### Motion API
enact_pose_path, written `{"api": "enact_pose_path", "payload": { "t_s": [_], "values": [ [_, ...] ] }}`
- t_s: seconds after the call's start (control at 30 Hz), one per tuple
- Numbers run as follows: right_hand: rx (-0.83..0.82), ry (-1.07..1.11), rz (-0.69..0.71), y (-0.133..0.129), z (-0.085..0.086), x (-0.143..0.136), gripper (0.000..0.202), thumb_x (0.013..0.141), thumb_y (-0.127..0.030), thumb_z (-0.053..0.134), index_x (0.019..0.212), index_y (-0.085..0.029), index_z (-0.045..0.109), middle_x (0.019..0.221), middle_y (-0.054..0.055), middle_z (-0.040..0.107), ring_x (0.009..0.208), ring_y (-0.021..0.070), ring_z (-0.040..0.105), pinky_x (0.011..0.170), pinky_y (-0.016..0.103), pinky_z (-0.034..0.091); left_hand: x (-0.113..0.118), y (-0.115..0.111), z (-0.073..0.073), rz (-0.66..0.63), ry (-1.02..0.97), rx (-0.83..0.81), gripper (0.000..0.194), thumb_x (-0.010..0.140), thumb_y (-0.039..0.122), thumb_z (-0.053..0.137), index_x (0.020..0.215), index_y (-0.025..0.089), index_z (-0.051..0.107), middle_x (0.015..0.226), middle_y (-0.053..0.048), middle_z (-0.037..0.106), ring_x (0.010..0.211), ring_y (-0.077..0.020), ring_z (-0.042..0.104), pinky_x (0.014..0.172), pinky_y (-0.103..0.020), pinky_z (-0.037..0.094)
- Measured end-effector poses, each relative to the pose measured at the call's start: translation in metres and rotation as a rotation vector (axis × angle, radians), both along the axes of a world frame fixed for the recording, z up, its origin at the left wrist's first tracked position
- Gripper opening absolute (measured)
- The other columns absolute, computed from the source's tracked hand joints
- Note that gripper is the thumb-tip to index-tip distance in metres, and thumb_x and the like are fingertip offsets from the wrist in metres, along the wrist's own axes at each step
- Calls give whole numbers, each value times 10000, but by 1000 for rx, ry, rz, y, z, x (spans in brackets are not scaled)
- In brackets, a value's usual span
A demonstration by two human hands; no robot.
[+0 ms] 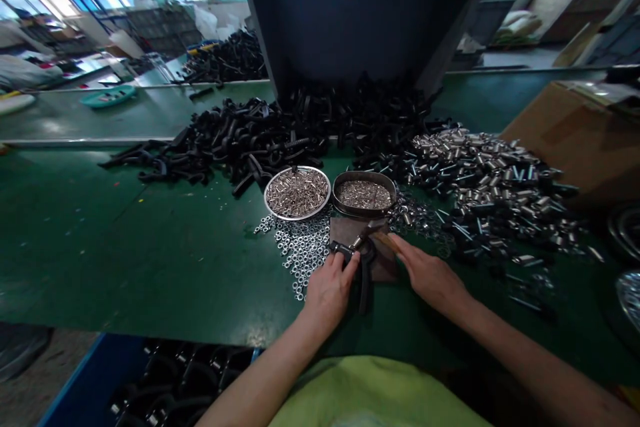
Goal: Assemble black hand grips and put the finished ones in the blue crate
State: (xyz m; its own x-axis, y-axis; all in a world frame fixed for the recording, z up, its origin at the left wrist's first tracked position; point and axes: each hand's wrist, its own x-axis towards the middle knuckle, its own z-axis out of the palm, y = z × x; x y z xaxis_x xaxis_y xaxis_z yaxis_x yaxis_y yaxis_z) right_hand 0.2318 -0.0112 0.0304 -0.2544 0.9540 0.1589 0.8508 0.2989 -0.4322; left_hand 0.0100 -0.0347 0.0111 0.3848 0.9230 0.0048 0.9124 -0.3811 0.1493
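My left hand (330,283) is closed on a black handle part (366,283), keeping it on a brownish square plate (387,268). My right hand (427,273) grips the wooden handle of a hammer (385,239). The hammer's dark head is over the upper end of the black part, close to my left fingertips. A small shiny metal piece shows between head and part; whether they touch I cannot tell. Just beyond the plate are a round dish of small metal pins (297,193) and a dark oval tin of tiny metal pieces (364,193).
Loose nuts (303,253) are scattered left of the plate. Black handle parts (240,137) lie heaped at the back, before a tipped grey bin (370,27). To the right are metal sleeves and bolts (490,180) and a cardboard box (575,140). A blue crate (85,373) stands below the table edge.
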Motion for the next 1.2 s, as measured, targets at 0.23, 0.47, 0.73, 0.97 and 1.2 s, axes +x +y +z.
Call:
{"api": "enact_pose_path", "payload": {
  "t_s": [0.23,0.47,0.73,0.97,1.2],
  "values": [
    [23,84,26,-13,35,0,392,934,-292,338,1305,-270,460,1213,64,630,987,238,653,815,384,542,-6,-7,-14,103,-175,28,380,882,170,440,1259,218,443,1051,-77,580,949,-213,548,763,-318,489],
    [59,9,71,-40,23,-3,409,910,-254,330,1279,-249,507,812,72,715,668,220,682,634,343,560,-6,-7,-19,152,-243,57,127,875,203,456,990,188,508,948,-82,587,920,-220,544,808,-346,473],
    [162,67,102,-33,21,-10,429,941,-221,334,1365,-242,395,1123,72,676,876,200,689,716,307,573,-6,-5,-17,149,-216,76,91,850,190,477,931,174,516,918,-69,593,889,-215,549,783,-330,475],
    [143,-184,146,-30,-14,8,407,947,-236,351,1341,-273,443,1177,25,654,864,183,689,645,290,567,-5,6,-7,201,-211,-23,143,842,278,506,928,169,542,897,-85,622,859,-224,578,741,-326,463],
    [394,-463,-62,-46,-43,67,377,941,-351,402,1238,-196,574,870,64,698,719,196,647,550,295,453,-90,10,7,481,-316,89,195,872,342,441,909,183,547,909,-70,606,877,-213,564,751,-311,444]
  ]
}}
